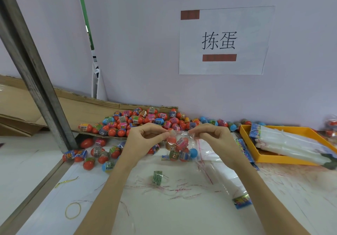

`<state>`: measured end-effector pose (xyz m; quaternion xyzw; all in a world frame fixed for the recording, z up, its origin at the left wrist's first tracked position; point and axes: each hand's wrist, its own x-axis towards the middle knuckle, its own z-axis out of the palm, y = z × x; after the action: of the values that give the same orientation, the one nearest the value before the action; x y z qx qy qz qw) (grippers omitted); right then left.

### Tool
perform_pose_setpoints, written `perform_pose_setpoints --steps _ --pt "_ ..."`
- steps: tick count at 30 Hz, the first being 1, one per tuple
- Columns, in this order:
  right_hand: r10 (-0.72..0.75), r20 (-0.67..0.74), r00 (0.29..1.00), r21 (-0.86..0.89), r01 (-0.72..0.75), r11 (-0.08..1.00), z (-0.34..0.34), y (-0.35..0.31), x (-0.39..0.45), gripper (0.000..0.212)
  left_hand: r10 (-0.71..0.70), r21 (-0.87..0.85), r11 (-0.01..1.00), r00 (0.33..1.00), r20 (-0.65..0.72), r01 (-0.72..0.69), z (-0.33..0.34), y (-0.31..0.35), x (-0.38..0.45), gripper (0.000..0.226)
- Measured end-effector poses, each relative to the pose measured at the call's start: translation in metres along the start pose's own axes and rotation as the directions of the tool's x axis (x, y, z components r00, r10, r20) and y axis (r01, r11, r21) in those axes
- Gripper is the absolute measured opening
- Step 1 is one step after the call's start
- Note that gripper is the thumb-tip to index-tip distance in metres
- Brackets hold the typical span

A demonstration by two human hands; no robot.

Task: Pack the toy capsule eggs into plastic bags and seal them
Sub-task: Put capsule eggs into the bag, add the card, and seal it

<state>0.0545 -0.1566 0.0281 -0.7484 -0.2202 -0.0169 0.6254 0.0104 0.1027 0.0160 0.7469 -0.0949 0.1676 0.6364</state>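
Observation:
A small clear plastic bag [179, 148] with several capsule eggs inside hangs just above the white table, in the middle of the view. My left hand [144, 140] pinches the bag's top edge at its left corner. My right hand [213, 138] pinches the same edge at its right corner. Behind the hands a big heap of red, blue and pink capsule eggs [140, 121] lies on flattened cardboard, and more eggs [96, 152] are scattered on the table to the left.
An orange tray [269, 159] with stacked empty bags [291, 143] stands at the right. More clear bags [222, 171] lie flat under my right forearm. A loose label [157, 177], peeled strips and a rubber band [73, 210] litter the table. A metal post [36, 74] rises at the left.

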Motion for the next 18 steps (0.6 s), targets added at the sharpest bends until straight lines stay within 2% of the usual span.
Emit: perform_pose_setpoints --steps 4,8,13,18 --pt "-0.016 -0.01 1.0 -0.034 0.016 0.999 0.004 0.001 0.001 0.018 0.006 0.004 1.0 1.0 0.005 -0.006 0.002 -0.001 0.001 0.017" --pt "-0.007 -0.024 1.0 -0.077 0.005 0.997 0.008 0.006 0.004 0.018 -0.038 -0.001 0.999 0.999 0.009 0.038 -0.001 -0.002 0.002 0.021" --pt "-0.073 -0.05 0.996 -0.133 0.066 0.989 0.01 0.006 0.006 0.019 -0.08 -0.016 0.997 0.997 0.014 0.08 0.0 0.0 0.003 0.02" --pt "-0.12 -0.004 0.993 -0.058 0.12 0.991 0.016 0.003 0.002 0.023 -0.025 0.049 0.999 0.995 0.1 0.02 0.001 0.008 0.001 0.028"
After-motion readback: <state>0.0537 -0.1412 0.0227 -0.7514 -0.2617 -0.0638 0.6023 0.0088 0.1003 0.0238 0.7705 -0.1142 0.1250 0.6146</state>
